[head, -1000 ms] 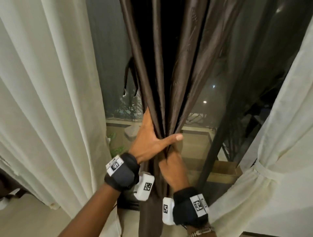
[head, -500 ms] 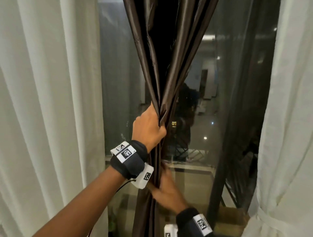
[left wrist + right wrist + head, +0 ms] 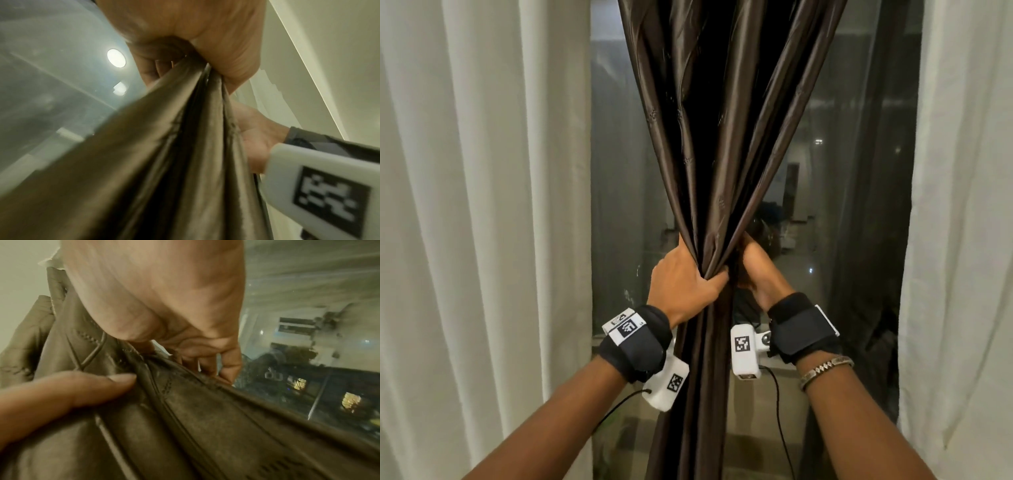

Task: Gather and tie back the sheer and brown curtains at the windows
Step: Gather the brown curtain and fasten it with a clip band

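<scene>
A glossy brown curtain (image 3: 709, 144) hangs in the middle of the window, bunched into a narrow neck at hand height. My left hand (image 3: 685, 279) grips the bunch from the left, thumb across the front folds. From the right, my right hand (image 3: 755, 267) holds the same bunch, its fingers curled behind the fabric. In the left wrist view the gathered brown curtain (image 3: 185, 146) runs out from under my left hand (image 3: 195, 40). The right wrist view shows my right hand (image 3: 168, 318) wrapped over the brown curtain (image 3: 185, 426), with the left hand's thumb pressed on it.
A sheer cream curtain (image 3: 482, 222) hangs loose on the left. Another sheer cream curtain (image 3: 962, 222) hangs on the right. Dark window glass (image 3: 619, 205) with room reflections lies behind the brown curtain. A sill runs below the hands.
The right hand rose from below the left wrist to the bunch and closed on it beside the left hand. The view tilted upward; the left hand kept its grip.
</scene>
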Motion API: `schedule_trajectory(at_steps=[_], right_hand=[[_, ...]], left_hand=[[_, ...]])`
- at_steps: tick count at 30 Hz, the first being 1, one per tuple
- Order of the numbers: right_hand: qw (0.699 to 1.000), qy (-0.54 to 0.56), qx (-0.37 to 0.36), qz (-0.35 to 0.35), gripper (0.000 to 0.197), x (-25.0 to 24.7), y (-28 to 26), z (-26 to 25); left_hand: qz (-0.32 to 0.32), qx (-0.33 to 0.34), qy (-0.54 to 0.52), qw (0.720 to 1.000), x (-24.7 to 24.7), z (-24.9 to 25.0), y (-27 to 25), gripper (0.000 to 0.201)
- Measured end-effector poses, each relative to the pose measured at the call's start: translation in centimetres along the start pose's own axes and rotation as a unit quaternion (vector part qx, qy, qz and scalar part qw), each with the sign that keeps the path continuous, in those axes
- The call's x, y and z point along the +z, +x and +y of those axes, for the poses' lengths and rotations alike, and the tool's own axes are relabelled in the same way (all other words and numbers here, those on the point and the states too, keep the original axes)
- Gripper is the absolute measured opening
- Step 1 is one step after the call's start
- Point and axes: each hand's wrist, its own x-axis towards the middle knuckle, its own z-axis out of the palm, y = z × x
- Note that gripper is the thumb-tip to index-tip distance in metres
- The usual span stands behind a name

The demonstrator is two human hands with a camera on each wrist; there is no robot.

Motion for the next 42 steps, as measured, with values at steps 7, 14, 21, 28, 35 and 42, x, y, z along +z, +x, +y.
schedule_trajectory(at_steps=[7, 14, 21, 28, 35, 42], right_hand=[[0.979, 0.181, 0.007, -0.096, 0.043, 0.1, 0.0, -1.3], [0.972, 0.203, -0.03, -0.111, 0.046, 0.9, -0.4, -1.0], [0.966, 0.214, -0.029, -0.144, 0.037, 0.8, -0.4, -1.6], [0.914, 0.3, 0.009, -0.273, 0.077, 0.0, -1.5, -2.3], [0.975, 0.026, -0.137, -0.173, 0.052, 2.0, -2.4, -2.3], [0.973, 0.17, -0.092, -0.129, 0.032, 0.5, -1.1, -1.2]], left_hand=[[0.011, -0.056, 0.014, 0.998, -0.5, 1.5, 1.0, 0.077], [0.128, 0.029, 0.241, 0.962, -0.9, 2.8, -0.4, 0.055], [0.043, -0.047, 0.114, 0.991, -1.7, 2.5, -0.9, 0.077], [0.092, -0.075, 0.063, 0.991, -2.7, 2.3, -1.5, 0.08], [0.086, -0.038, 0.076, 0.993, -2.2, 1.6, -2.0, 0.069], [0.014, -0.088, -0.249, 0.964, -5.4, -1.8, -3.5, 0.008]])
